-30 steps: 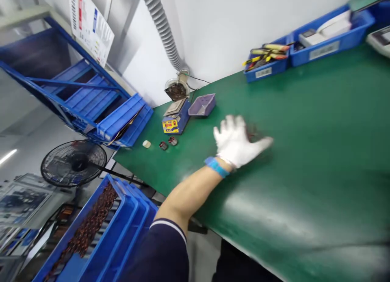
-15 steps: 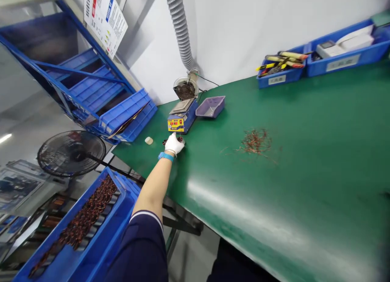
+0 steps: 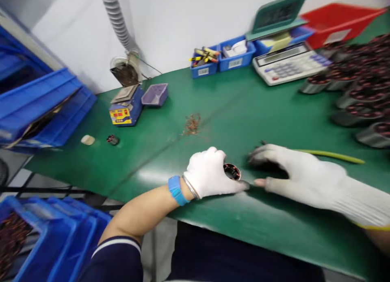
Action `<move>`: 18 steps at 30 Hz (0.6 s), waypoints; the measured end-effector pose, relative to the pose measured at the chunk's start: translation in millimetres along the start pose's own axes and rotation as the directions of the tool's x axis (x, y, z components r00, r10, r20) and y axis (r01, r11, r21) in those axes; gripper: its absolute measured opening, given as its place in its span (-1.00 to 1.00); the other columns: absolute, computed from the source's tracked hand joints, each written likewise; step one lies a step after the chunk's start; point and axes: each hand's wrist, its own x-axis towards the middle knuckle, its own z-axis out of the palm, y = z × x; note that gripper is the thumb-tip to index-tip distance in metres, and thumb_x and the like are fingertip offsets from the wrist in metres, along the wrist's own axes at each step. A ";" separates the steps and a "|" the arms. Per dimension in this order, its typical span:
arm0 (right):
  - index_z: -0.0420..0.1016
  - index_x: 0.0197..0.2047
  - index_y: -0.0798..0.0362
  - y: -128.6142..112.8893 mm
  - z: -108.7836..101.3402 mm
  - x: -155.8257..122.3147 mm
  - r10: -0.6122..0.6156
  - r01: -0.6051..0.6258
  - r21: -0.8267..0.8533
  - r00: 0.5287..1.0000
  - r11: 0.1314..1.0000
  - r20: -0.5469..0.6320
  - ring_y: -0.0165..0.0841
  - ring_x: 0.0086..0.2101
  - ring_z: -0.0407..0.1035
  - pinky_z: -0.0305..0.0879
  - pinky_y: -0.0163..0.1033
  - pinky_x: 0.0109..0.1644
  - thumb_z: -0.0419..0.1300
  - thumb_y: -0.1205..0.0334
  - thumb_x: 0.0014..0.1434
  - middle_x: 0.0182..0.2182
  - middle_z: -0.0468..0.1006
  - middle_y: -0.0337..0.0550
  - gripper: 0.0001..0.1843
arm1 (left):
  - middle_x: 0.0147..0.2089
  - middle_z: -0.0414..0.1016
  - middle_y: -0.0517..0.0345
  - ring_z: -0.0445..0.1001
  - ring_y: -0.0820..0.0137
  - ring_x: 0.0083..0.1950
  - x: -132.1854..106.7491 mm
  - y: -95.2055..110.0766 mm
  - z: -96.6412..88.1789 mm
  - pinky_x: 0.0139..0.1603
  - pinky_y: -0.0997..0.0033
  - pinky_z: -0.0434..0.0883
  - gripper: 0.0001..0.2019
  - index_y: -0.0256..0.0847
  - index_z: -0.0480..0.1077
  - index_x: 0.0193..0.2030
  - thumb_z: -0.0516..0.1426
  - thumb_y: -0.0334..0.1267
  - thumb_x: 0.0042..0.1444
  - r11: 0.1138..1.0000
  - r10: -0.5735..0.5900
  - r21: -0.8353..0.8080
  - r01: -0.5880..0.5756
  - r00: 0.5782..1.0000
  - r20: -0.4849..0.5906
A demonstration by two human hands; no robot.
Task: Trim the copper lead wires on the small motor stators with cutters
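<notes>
My left hand [image 3: 210, 172], in a white glove, is wrapped around a small round motor stator [image 3: 232, 172], a metal ring with copper windings inside, on the green table. To its right, my right hand [image 3: 295, 174], also gloved, has its fingers and thumb apart with nothing seen between them; the fingertips are blurred. Behind the right hand lies a yellow-green tube [image 3: 332, 155], partly hidden by it. A second stator [image 3: 112, 139] stands at the left of the table, beside a small whitish piece [image 3: 87, 140].
A blue device [image 3: 128, 109] with a yellow panel and a purple tray [image 3: 154, 95] stand at the back left. Copper wire scraps [image 3: 191, 124] lie mid-table. Rows of stators [image 3: 362, 85] fill the right, near a calculator [image 3: 289, 64] and a red bin [image 3: 338, 22].
My view has swung right. My left hand has come from near the blue device to the table's front middle, leaving one stator there. My right hand has come into view.
</notes>
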 end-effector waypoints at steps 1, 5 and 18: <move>0.55 -0.07 -0.12 -5.6 -0.2 -1.2 -0.028 0.028 0.013 1.000 1.000 0.004 0.04 0.17 0.36 0.47 0.11 0.03 0.17 -0.24 0.01 0.12 0.53 -0.09 -0.48 | -0.14 0.53 -0.06 0.58 0.02 -0.12 3.7 -0.5 4.6 -0.07 0.02 0.56 -0.33 -0.19 0.45 -0.14 0.34 0.26 -0.30 0.998 0.045 -0.051 -0.045 0.999 0.007; 0.53 -0.05 -0.11 -28.8 8.6 0.1 -0.046 0.046 0.001 0.997 0.999 -0.058 -0.03 0.05 0.44 0.45 0.05 0.01 0.12 -0.15 0.11 0.04 0.56 -0.10 -0.56 | 0.16 0.48 -0.17 0.51 -0.06 0.14 10.1 -15.3 16.4 0.19 -0.08 0.47 -0.04 -0.23 0.20 0.33 0.34 0.11 -0.21 0.946 0.230 -0.233 -0.224 0.973 -0.003; 0.42 -0.26 -0.07 -44.4 8.5 5.9 0.284 -0.268 0.120 0.948 0.956 -0.146 -0.25 -0.30 0.49 0.38 -0.13 -0.23 -0.06 -0.04 0.23 -0.31 0.61 -0.17 -0.68 | 0.09 0.56 -0.12 0.58 0.00 0.07 13.0 -6.9 26.9 0.11 0.03 0.53 -0.13 -0.24 0.11 0.40 0.24 -0.03 -0.05 0.925 0.231 -0.312 -0.217 0.973 0.008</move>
